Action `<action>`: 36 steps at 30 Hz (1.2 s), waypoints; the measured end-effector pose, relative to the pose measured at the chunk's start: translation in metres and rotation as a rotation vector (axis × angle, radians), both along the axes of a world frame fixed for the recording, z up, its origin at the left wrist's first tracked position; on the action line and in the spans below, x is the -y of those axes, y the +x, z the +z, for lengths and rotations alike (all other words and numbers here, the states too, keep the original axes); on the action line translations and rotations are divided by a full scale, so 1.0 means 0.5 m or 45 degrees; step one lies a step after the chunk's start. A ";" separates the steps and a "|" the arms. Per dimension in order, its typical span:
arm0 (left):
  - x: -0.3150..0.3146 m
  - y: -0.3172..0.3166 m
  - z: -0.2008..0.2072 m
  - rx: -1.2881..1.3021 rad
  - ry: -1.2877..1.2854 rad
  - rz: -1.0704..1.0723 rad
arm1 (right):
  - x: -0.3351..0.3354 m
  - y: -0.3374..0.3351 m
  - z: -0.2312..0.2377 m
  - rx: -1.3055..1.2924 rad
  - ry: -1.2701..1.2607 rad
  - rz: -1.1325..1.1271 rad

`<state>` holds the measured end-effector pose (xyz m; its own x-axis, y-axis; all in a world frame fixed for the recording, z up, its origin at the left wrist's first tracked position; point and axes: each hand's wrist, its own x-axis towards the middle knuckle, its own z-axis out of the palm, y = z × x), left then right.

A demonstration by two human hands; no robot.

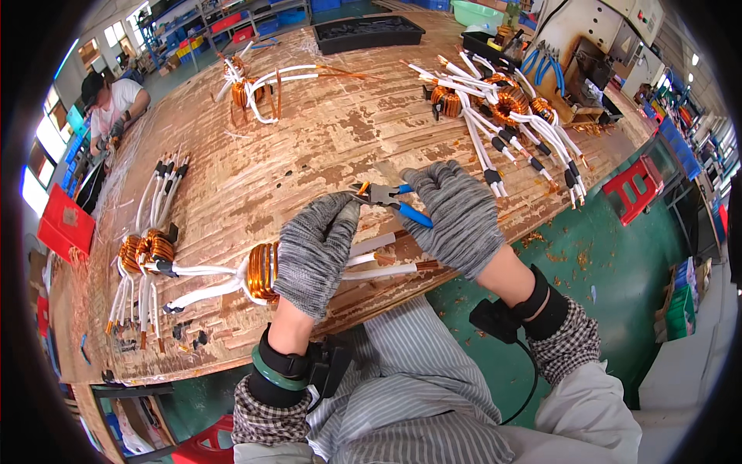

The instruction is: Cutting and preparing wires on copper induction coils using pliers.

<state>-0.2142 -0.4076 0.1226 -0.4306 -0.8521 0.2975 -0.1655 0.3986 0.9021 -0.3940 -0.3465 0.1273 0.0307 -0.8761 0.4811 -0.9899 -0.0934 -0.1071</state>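
My left hand (315, 251), in a grey knit glove, rests on a copper-wound ring coil (263, 271) with white sleeved leads (201, 290) lying at the near edge of the worn wooden table (309, 147). My right hand (457, 218), also gloved, grips blue-handled cutting pliers (390, 199). The plier jaws point left and meet the fingertips of my left hand, just above the coil's right-hand leads (382, 267). What the jaws bite on is hidden by the fingers.
Finished coils with white leads lie in piles at the left (147, 251), far centre (247, 89) and far right (502, 104). A black tray (369, 32) stands at the back. A grey machine (595, 46) is at the right. Another person (108, 104) works far left. A red stool (634, 185) stands on the green floor.
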 end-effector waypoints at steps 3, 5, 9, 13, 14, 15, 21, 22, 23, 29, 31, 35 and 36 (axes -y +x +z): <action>-0.001 -0.002 0.001 -0.074 -0.013 0.023 | -0.002 -0.006 0.029 -0.159 -0.127 -0.014; -0.001 0.005 0.013 -0.051 0.049 -0.055 | -0.002 -0.013 0.084 1.025 1.157 0.199; -0.007 0.019 0.023 -0.090 0.120 -0.102 | 0.007 -0.010 0.084 0.668 0.933 0.310; -0.006 0.026 0.031 -0.155 0.128 -0.187 | 0.015 -0.006 0.050 0.074 0.176 0.282; -0.005 0.030 0.034 -0.118 0.152 -0.209 | 0.022 -0.008 0.043 0.071 0.174 0.288; -0.006 0.033 0.037 -0.081 0.176 -0.233 | 0.029 -0.010 0.031 0.009 0.068 0.298; -0.004 0.035 0.028 -0.174 0.147 -0.278 | 0.021 -0.022 0.046 0.579 0.441 0.424; -0.007 0.036 0.031 -0.176 0.147 -0.283 | 0.015 -0.025 0.059 1.087 1.094 0.409; -0.012 0.038 0.036 -0.154 0.207 -0.300 | 0.008 -0.022 0.070 1.344 1.238 0.484; -0.021 0.021 0.046 -0.046 0.209 -0.263 | -0.003 -0.008 0.050 0.549 0.569 0.423; -0.016 0.005 0.036 -0.126 0.244 -0.246 | -0.012 0.005 0.046 0.299 0.273 0.267; -0.017 -0.014 0.019 -0.121 0.159 -0.042 | -0.005 -0.004 0.020 0.488 0.216 0.307; -0.014 -0.017 0.009 -0.041 0.112 0.096 | -0.005 -0.009 0.024 1.055 0.306 0.281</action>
